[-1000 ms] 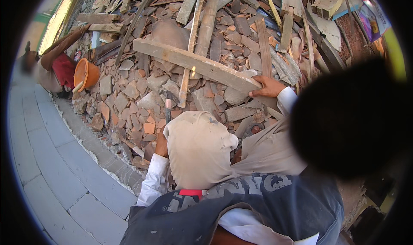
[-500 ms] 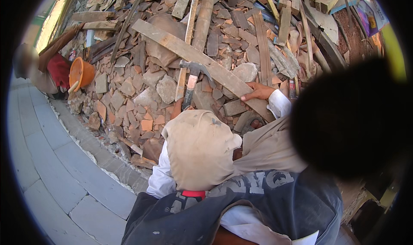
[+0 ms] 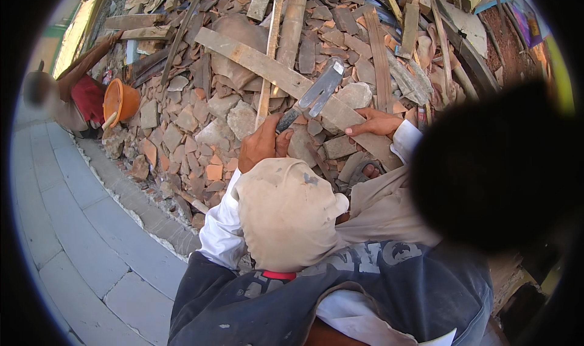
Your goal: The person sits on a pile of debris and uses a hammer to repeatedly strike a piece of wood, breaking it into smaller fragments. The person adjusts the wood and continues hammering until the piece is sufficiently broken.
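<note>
**Grey steel hammer raised over the rubble**

Broken terracotta tiles and grey stone chunks (image 3: 201, 133) lie heaped with weathered wooden planks (image 3: 267, 66); a colourful printed sheet (image 3: 528, 24) shows at the upper right edge. The left hand (image 3: 263, 145) is wrapped tight around the dark grip of a grey steel claw hammer (image 3: 313, 96), its head up above the pile. The right hand (image 3: 375, 122) lies flat, fingers half spread, on a pale slab of stone (image 3: 353, 118) beside a long plank. A cloth cap (image 3: 286, 212) fills the centre. Left of the heap runs grey stone paving (image 3: 79, 236), where another person crouches by an orange plastic bucket (image 3: 118, 101).
</note>
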